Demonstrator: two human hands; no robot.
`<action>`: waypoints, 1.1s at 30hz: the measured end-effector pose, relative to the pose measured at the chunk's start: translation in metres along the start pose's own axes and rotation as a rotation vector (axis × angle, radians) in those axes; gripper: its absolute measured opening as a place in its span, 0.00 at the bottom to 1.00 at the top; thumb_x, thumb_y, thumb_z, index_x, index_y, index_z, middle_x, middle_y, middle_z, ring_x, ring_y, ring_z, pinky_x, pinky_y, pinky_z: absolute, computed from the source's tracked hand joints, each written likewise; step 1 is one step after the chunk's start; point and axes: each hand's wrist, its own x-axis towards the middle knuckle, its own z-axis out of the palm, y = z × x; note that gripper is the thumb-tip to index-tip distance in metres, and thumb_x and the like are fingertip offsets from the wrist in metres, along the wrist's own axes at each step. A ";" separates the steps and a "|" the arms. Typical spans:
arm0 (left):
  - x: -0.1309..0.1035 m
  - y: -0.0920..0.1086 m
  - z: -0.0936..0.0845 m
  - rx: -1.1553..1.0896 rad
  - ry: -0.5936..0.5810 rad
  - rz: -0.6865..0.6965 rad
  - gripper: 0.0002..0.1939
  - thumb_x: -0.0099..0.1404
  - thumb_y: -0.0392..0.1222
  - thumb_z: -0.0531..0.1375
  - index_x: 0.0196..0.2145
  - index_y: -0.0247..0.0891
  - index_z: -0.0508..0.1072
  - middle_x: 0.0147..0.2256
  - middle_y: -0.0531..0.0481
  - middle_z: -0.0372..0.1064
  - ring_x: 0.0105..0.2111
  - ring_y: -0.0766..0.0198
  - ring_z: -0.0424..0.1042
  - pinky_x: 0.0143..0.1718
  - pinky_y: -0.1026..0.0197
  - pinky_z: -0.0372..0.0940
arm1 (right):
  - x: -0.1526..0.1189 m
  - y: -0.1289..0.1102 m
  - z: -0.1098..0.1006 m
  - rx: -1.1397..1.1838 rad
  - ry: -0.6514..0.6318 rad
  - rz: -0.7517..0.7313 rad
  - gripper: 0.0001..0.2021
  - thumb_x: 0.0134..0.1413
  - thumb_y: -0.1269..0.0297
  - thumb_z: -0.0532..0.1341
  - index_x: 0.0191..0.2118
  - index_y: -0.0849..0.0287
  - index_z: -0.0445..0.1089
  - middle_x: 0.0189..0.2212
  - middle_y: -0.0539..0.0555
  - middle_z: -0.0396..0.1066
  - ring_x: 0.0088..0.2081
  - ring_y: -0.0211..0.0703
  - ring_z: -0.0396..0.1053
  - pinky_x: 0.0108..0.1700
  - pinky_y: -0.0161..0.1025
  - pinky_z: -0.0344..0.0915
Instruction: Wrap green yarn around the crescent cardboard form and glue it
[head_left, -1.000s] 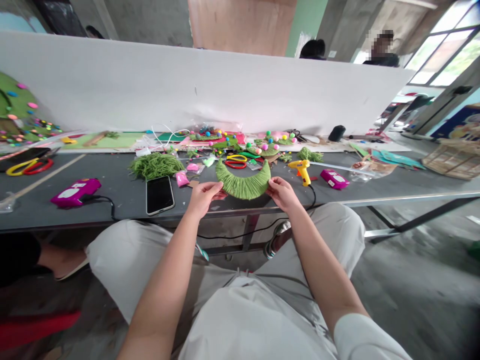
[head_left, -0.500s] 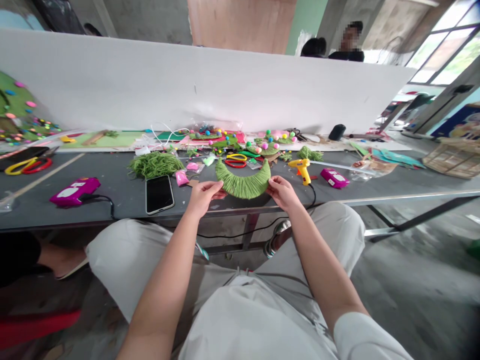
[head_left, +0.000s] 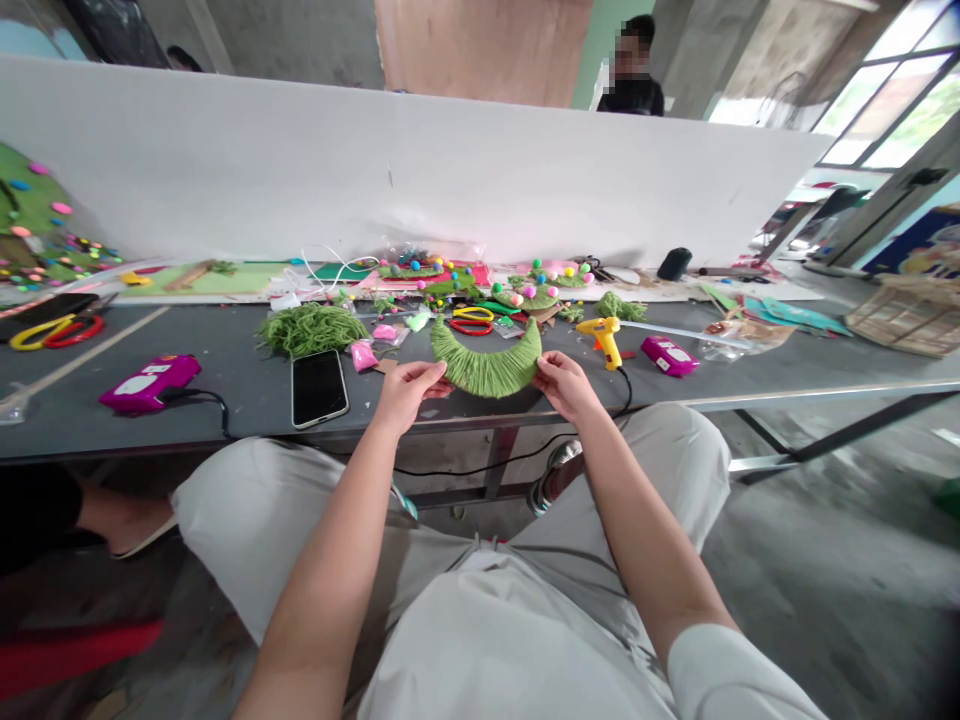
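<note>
Green yarn is wrapping the crescent (head_left: pixel 487 372), which the left hand (head_left: pixel 409 392) and right hand (head_left: pixel 568 386) are pinching at opposite sides over the table's (head_left: pixel 247 375) near edge; nearby, a clear packet (head_left: pixel 364 356) is holding something pink, and a plastic bag (head_left: pixel 729 345) is showing contents too blurred to name

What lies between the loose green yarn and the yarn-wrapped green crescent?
Head view: small pink packets, a pale green packet and, nearer the left hand, a brown scrap.
</note>
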 end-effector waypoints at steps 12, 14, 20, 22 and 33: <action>-0.001 0.001 0.000 0.029 -0.007 -0.008 0.23 0.47 0.58 0.74 0.29 0.36 0.79 0.26 0.49 0.77 0.27 0.59 0.78 0.34 0.57 0.75 | -0.001 -0.001 0.001 0.015 0.005 -0.004 0.15 0.66 0.60 0.61 0.54 0.60 0.69 0.51 0.58 0.71 0.46 0.45 0.73 0.47 0.47 0.74; 0.000 0.001 -0.001 0.028 -0.011 -0.009 0.22 0.47 0.58 0.73 0.29 0.36 0.78 0.26 0.49 0.77 0.27 0.59 0.78 0.33 0.58 0.75 | -0.001 -0.001 0.001 0.012 0.004 -0.004 0.15 0.66 0.60 0.61 0.53 0.60 0.70 0.50 0.58 0.71 0.46 0.44 0.73 0.47 0.46 0.74; 0.000 0.001 -0.001 0.029 -0.019 -0.011 0.22 0.47 0.58 0.73 0.28 0.36 0.78 0.26 0.49 0.77 0.27 0.58 0.78 0.33 0.57 0.75 | -0.002 -0.001 0.001 0.006 0.008 -0.006 0.15 0.66 0.60 0.61 0.54 0.60 0.69 0.51 0.58 0.71 0.47 0.45 0.73 0.48 0.47 0.73; 0.000 0.001 -0.001 0.027 -0.019 -0.009 0.22 0.47 0.58 0.73 0.28 0.36 0.78 0.26 0.49 0.77 0.27 0.59 0.78 0.33 0.57 0.75 | -0.002 -0.001 0.001 0.007 0.008 -0.005 0.15 0.66 0.60 0.61 0.54 0.60 0.69 0.51 0.58 0.71 0.47 0.45 0.73 0.48 0.47 0.73; 0.000 0.001 -0.001 0.035 -0.013 -0.005 0.22 0.48 0.58 0.73 0.28 0.37 0.78 0.26 0.49 0.77 0.27 0.58 0.78 0.34 0.56 0.74 | -0.002 -0.002 0.001 0.007 0.006 -0.002 0.15 0.66 0.60 0.61 0.54 0.60 0.69 0.51 0.58 0.71 0.46 0.45 0.73 0.47 0.47 0.73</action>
